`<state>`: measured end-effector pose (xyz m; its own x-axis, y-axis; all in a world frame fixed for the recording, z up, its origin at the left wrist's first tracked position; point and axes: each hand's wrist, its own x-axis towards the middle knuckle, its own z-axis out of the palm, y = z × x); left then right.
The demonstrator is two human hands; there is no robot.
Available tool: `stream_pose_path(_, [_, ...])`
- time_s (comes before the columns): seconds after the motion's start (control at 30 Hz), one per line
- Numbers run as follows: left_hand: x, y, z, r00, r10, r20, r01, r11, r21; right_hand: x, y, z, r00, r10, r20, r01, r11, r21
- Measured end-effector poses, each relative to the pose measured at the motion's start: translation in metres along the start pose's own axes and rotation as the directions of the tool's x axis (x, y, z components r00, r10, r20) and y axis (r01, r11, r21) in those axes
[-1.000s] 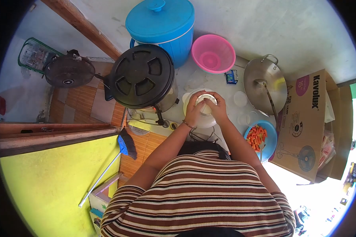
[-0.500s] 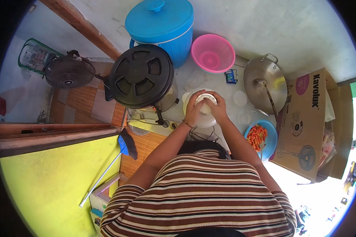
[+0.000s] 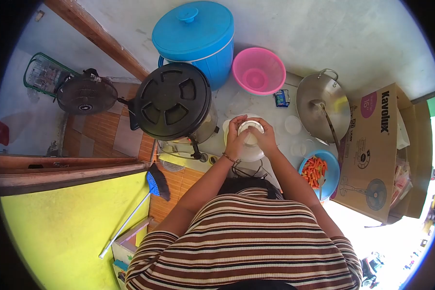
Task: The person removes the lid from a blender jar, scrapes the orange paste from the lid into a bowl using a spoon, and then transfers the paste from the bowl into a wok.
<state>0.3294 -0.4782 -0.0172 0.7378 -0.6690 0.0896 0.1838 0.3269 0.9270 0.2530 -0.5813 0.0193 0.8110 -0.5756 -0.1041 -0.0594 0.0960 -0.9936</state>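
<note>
A round white piece with a silvery rim [image 3: 250, 140] sits on top of a wider pale, round body [image 3: 253, 155] on the light surface in front of me. My left hand [image 3: 235, 137] curls around its left side, with the fingertips at the far edge. Around the right side wraps my right hand [image 3: 267, 137], thumb reaching over the top. Both thumbs are near the middle and partly blurred. What lies beneath the palms is hidden. A dark cord [image 3: 249, 169] runs just below, near my shirt.
A large black-lidded pot [image 3: 173, 104] stands close on the left. Behind are a blue lidded bucket [image 3: 193, 36] and a pink basin [image 3: 259, 71]. To the right are a wok [image 3: 319, 92], a blue bowl [image 3: 331, 179] with orange-red chillies, and a cardboard box [image 3: 365, 145].
Both hands stay around the round white piece, with the fingers and thumbs slightly shifted. The whole scene sits a little lower, as the view has tilted slightly.
</note>
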Motion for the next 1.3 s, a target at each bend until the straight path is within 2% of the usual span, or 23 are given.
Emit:
stream_pose_path(0.27, [-0.003,0.002,-0.005,0.998,-0.041,0.037,0.042,0.999,-0.011,-0.001,0.000,0.003,1.000,0.014,-0.011,-0.013,0.998,0.067])
stream_pose_path(0.37, [-0.004,0.002,-0.006,0.997,-0.056,0.043,0.057,0.998,-0.016,-0.002,-0.003,0.006,0.995,-0.085,-0.046,0.085,0.996,-0.004])
stream_pose_path(0.47, [-0.002,0.002,-0.006,0.998,-0.029,0.057,0.032,0.999,-0.043,-0.001,-0.002,0.000,1.000,-0.026,-0.008,0.025,0.996,-0.085])
stream_pose_path(0.77, [-0.001,0.006,-0.002,0.999,-0.017,0.047,0.014,0.998,0.068,0.002,-0.002,0.001,1.000,0.025,-0.011,-0.025,1.000,0.010])
stream_pose_path(0.97, [-0.003,0.005,-0.004,0.997,-0.063,0.052,0.060,0.996,0.059,0.002,0.002,0.001,1.000,-0.003,-0.019,0.003,1.000,0.012])
stream_pose_path(1.17, [-0.002,0.006,-0.004,0.997,-0.049,0.051,0.043,0.991,0.123,0.001,-0.001,0.002,0.999,0.023,-0.038,-0.023,1.000,0.020])
stream_pose_path(1.3, [-0.001,-0.001,-0.008,0.997,-0.008,0.074,-0.002,0.990,0.143,0.001,0.001,0.001,0.999,-0.012,-0.035,0.013,1.000,0.022])
